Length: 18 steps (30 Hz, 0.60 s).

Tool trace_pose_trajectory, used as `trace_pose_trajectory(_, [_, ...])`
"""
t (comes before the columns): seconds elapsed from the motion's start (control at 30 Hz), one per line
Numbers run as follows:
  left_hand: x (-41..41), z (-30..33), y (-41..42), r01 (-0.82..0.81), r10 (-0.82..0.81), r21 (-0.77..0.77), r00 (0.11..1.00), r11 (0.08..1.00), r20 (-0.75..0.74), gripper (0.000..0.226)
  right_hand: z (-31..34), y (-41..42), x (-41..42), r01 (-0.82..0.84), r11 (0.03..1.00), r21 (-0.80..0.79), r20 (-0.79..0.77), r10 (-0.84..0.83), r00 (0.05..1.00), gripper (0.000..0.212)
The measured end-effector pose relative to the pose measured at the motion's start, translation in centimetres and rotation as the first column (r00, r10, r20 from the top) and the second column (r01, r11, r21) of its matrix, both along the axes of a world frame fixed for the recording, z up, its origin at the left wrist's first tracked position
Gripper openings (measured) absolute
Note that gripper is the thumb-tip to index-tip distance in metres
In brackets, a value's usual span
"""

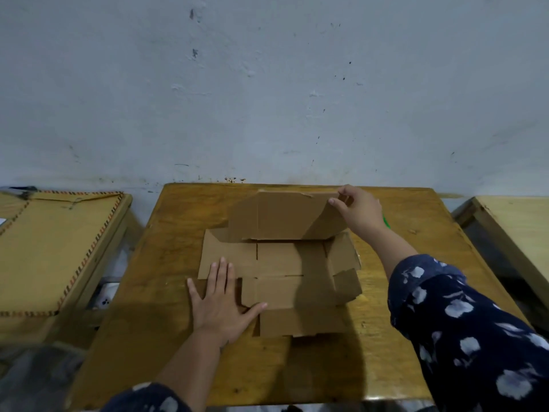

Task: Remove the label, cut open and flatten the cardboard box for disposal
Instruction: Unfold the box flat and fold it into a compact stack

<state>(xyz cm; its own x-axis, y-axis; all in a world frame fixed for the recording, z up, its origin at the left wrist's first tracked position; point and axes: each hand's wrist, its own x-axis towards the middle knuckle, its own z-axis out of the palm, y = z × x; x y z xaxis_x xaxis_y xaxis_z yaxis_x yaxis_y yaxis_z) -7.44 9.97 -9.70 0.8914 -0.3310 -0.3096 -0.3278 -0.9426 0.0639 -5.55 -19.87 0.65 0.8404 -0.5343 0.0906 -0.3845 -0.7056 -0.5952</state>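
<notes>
1. The right hand [358, 211] pinches the top right corner of the far panel [282, 217] of the cardboard box [279, 263]; thumb and fingers are closed on the edge, and the panel stands tilted above the rest of the sheet.
2. The left hand [221, 301] lies flat, fingers spread wide, palm down on the near-left part of the cardboard, pinning it to the table [166, 337]. It grips nothing.
3. The cardboard box rests at the centre of the table, already opened out. Most panels lie flat; the right side flap [344, 275] is raised and creased.
4. Step in hand, as judged: flattening. No label shows on the visible faces, and the box appears already cut open.
5. Next move, as judged: press the far panel down flat, then the right side flap, while the left hand holds the sheet against sliding.
6. Contents: the opened box holds nothing visible.
7. A small green object [386, 222] shows just behind the right wrist; its identity cannot be told.
</notes>
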Motion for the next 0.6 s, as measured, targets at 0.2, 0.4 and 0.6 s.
trace_pose_trajectory(0.2, [1.1, 0.3, -0.3, 0.011, -0.012, -0.017, 0.998, 1.0, -0.058, 0.117, -0.9, 2.1, -5.1, -0.013, 1.0, -0.017, -0.026, 0.012, 1.0, 0.018])
trace_pose_trajectory(0.4, [1.4, 2.8, 0.1, -0.147, 0.177, -0.459, 0.984, 0.876, 0.022, 0.085, -2.9, 3.5, -9.1, -0.149, 0.98, -0.134, -0.061, 0.142, 0.988, 0.009])
trace_pose_trajectory(0.6, [3.0, 4.3, -1.2, 0.056, -0.021, -0.416, 0.996, 0.908, 0.088, 0.075, -5.1, 4.0, -11.8, -0.288, 0.934, -0.211, -0.202, 0.247, 0.948, 0.021])
